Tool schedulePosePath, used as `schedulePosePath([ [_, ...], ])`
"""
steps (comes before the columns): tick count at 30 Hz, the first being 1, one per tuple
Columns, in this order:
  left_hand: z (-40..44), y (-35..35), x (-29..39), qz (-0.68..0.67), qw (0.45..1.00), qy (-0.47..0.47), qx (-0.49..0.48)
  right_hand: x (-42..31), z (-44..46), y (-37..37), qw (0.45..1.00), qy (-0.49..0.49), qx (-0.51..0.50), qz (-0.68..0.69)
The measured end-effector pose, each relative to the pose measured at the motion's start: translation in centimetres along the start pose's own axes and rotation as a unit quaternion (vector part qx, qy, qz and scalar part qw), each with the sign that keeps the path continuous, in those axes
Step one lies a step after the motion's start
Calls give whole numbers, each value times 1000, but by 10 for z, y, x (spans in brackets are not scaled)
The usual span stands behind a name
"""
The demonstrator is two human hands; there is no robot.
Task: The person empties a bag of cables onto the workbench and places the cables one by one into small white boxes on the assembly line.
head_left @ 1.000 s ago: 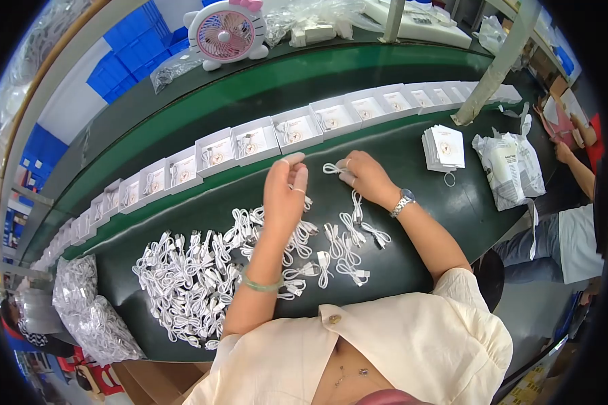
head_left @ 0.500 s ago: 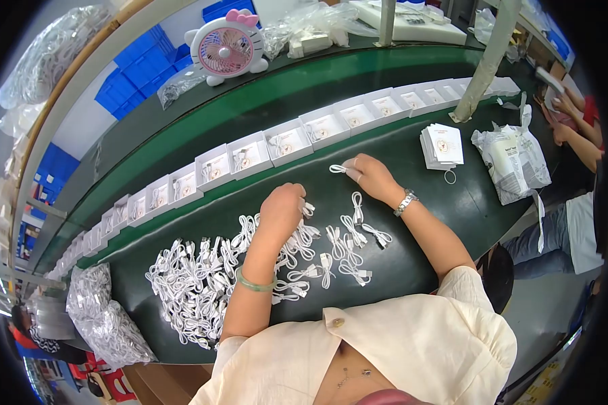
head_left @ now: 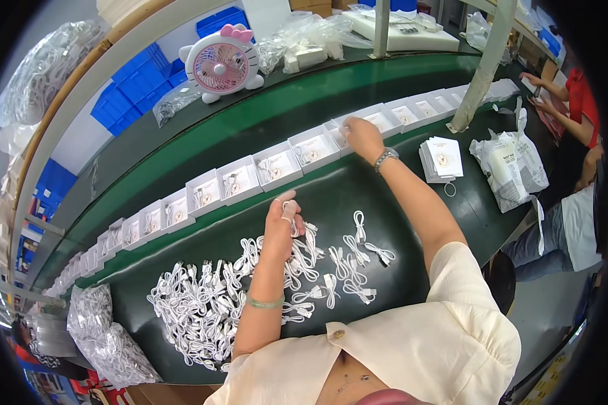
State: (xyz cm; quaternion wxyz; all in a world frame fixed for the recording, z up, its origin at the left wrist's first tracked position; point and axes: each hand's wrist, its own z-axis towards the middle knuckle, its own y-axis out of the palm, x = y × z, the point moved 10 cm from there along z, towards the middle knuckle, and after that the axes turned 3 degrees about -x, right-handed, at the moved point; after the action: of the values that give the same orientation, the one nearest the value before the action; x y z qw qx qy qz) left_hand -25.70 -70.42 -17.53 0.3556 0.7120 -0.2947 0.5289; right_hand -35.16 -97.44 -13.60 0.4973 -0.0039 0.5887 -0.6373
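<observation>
Over a white open box in the long row, my right hand reaches down with its fingers pinched together. Its fingertips are at the box, and what they hold, if anything, is hidden. Above the cable pile, my left hand curls around a white USB cable, palm partly turned up. Beneath it lies a heap of bundled white USB cables. Several looser bundles lie right of the heap, one being a looped cable. Cards show inside the boxes, and boxes to the left, such as one box, also hold cables.
A stack of white cards and a plastic bag sit at the right, near a metal post. Bagged cables stand at the left edge. A fan is behind. A co-worker's hands are at far right.
My right hand has moved up from the table, where it held a white cable, to a box. My left hand has turned and lifted slightly from the heap. The boxes appear shifted right.
</observation>
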Motion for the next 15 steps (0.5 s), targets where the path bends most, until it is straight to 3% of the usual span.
schedulePosePath([
  [4, -1, 0, -4, -62, 998, 1, -11, 8, 7, 46, 990, 2, -98, -100],
  [8, 2, -1, -3, -102, 995, 7, 2, -18, -6, 25, 996, -63, -64, -14],
  [10, 4, 0, 6, -178, 981, 78, 23, -47, -27, 7, 994, -91, -48, 21],
  [12, 2, -3, 5, -211, 974, 84, 22, -91, -57, 1, 973, -171, -76, 133],
  [15, 6, 0, 4, -289, 953, 94, -3, -145, -109, 6, 941, -162, -226, 192],
])
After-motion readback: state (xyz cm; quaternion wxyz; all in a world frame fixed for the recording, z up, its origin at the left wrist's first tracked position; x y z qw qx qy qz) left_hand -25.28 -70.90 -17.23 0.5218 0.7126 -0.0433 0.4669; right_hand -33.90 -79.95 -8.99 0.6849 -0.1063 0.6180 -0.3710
